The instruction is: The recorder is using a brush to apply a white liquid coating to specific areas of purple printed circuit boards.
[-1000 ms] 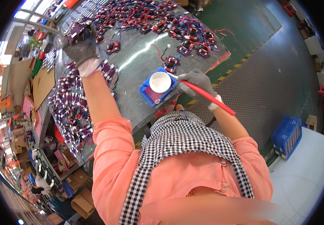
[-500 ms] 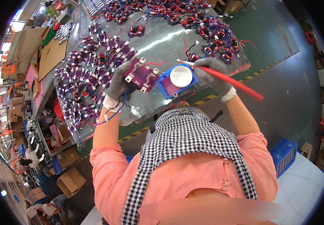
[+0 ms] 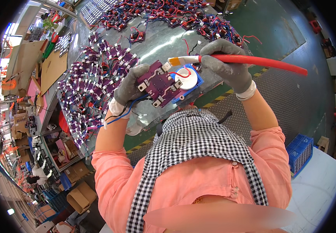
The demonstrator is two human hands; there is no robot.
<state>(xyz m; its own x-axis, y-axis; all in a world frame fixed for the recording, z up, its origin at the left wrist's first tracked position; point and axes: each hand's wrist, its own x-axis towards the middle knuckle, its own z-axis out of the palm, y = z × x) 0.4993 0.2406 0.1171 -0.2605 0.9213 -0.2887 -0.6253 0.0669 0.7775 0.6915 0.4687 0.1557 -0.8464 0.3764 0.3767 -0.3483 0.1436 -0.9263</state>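
Note:
My left hand (image 3: 131, 85), in a grey glove, grips a purple circuit board (image 3: 157, 81) by its left edge. The board has metal tabs at its corners, and red, blue and black wires hang from it. A long red-handled brush (image 3: 269, 62) is pinched in my gloved right hand (image 3: 228, 64). Its pale tip meets or hovers just over the board's upper metal tab; I cannot tell which. Partly hidden behind the board, a round white dish (image 3: 189, 80) of white stuff sits in a small blue tray (image 3: 200, 82).
Many purple boards (image 3: 94, 73) cover the left of the metal table (image 3: 156, 50). Boards with red and blue wires (image 3: 156, 11) are heaped along its far side. A blue crate (image 3: 299, 152) stands at the right, and cardboard boxes (image 3: 80, 197) lie on the floor at the left.
The brush has swung up from beside the white dish to the board's upper tab. My left hand has brought the board right, over part of the dish and tray.

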